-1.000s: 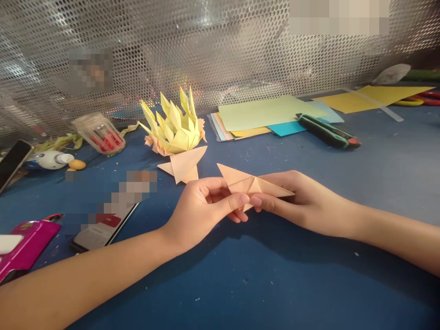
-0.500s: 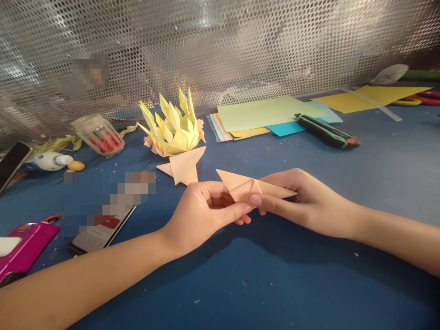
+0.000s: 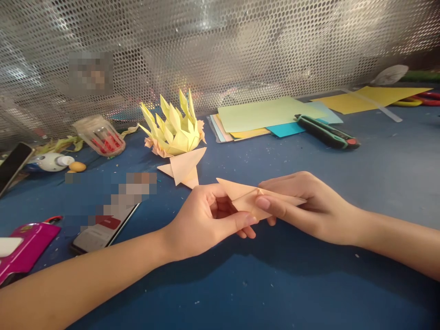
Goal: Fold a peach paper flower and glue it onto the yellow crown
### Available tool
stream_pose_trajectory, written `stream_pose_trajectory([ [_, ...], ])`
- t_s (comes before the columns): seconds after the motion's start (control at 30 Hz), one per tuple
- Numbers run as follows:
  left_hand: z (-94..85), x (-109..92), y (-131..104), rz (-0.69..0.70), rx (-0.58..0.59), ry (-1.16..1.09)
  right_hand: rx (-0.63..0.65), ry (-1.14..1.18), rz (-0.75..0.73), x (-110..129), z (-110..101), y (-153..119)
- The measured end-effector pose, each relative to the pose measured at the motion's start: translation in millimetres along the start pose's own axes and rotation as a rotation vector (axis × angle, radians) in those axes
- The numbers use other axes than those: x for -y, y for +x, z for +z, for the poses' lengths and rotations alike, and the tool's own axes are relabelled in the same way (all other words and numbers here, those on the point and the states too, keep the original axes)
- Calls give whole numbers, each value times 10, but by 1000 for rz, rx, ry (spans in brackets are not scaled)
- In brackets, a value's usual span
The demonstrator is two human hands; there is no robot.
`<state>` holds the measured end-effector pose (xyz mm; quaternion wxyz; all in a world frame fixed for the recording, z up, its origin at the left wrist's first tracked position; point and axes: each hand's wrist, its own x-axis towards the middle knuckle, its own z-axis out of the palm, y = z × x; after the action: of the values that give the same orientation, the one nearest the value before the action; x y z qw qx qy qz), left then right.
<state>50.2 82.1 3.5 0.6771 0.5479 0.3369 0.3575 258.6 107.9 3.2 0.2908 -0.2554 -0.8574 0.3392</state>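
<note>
A peach folded paper piece (image 3: 242, 196) with long pointed ends is held between both hands above the blue table. My left hand (image 3: 206, 220) pinches its lower edge, with the thumb in front and the fingers behind. My right hand (image 3: 305, 204) grips the other side, its thumb pressed on the middle fold. Part of the paper is hidden behind that thumb. Just beyond my left hand lie peach folded paper triangles (image 3: 185, 165). Behind them stands a yellow origami flower (image 3: 175, 128) with upright pointed petals and peach pieces round its base.
A utility knife (image 3: 326, 132) rests by a stack of coloured paper (image 3: 261, 114). Yellow paper (image 3: 371, 98) lies at the back right, before a perforated metal panel (image 3: 240, 50). To the left are a phone (image 3: 103, 231), a jar (image 3: 99, 135), a white bottle (image 3: 48, 162) and a magenta object (image 3: 32, 247).
Both hands and the folded paper have shifted slightly down and right. My right thumb has slid up onto the paper's central fold, and the paper has tilted a little.
</note>
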Motion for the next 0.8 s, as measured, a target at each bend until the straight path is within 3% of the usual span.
stream_pose_trajectory([
  [0.1, 5, -1, 11, -22, -8, -7, 33, 52, 48, 11, -4, 6],
  [0.23, -13, 19, 17, -47, -22, -18, -13, -6, -3, 13, -9, 6],
  [0.33, -34, 26, 3, -9, 9, -53, -59, -63, -59, 3, -4, -4],
  [0.53, -59, 0, -23, -4, 83, 23, -21, -15, -112, -8, 25, -20],
  [0.8, -83, 29, -41, 22, 100, 79, 11, 109, -17, 16, 4, -4],
])
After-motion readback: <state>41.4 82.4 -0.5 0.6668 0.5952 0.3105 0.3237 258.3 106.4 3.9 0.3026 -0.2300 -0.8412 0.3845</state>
